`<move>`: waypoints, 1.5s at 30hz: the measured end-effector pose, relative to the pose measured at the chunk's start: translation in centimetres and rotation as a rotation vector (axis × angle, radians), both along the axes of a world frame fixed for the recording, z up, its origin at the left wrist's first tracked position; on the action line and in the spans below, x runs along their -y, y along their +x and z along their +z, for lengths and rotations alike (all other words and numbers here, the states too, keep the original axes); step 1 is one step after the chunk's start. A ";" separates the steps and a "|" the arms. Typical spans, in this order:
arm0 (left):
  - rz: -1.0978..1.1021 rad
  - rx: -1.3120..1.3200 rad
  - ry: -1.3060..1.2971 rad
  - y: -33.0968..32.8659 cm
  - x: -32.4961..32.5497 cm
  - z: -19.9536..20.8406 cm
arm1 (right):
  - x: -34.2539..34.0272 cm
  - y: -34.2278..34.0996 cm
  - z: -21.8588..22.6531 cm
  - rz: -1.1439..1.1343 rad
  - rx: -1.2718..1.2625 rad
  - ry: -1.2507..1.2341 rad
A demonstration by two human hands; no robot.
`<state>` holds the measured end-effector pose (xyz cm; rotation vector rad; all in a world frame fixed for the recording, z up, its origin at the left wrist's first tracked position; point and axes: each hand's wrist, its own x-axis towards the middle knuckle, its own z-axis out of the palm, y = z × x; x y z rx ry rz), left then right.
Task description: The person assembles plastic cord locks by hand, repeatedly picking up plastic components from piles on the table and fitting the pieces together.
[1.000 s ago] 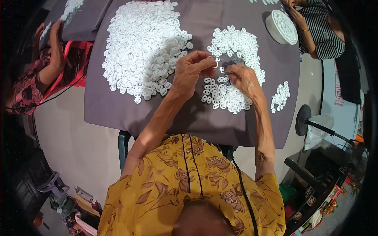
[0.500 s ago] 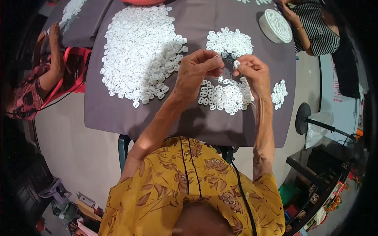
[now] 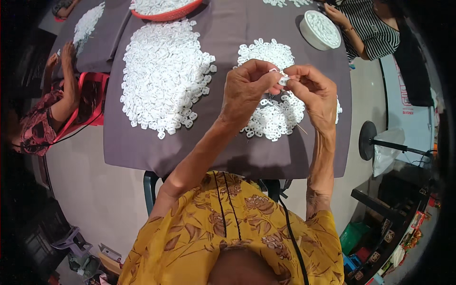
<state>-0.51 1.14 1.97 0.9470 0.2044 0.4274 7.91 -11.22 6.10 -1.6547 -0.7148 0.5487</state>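
My left hand (image 3: 242,92) and my right hand (image 3: 317,95) meet above the table, fingertips almost touching. Between my right thumb and forefinger is a small white plastic piece (image 3: 283,81) with dark holes. The left thumb and forefinger are pinched together; a bit of white shows at their tips, too small to make out. Below the hands lies a heap of similar two-holed white pieces (image 3: 275,118), with a thin stick (image 3: 301,129) at its right edge. Another heap (image 3: 266,52) sits just beyond my fingers. A much larger pile (image 3: 161,80) spreads to the left.
A red basket (image 3: 178,14) and a white bowl (image 3: 307,32), both filled with white pieces, stand on the far part of the brown tablecloth (image 3: 204,152). Other people sit left (image 3: 35,114) and far right (image 3: 375,28). A black stand (image 3: 367,140) is on the floor at right.
My hands have come together, the right one closing on the left with its white piece. The view has shifted, bringing more of the red basket in.
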 end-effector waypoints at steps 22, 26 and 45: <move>0.135 0.055 -0.244 0.9 0.9 1.1 | -1.7 -0.8 -1.7 -0.190 0.423 0.218; 0.135 0.017 -0.245 0.7 1.0 1.1 | -1.9 -1.0 -1.8 -0.204 0.581 0.200; 0.061 -0.043 0.020 -0.7 0.0 1.1 | -2.0 0.3 -0.9 -0.020 -0.520 0.462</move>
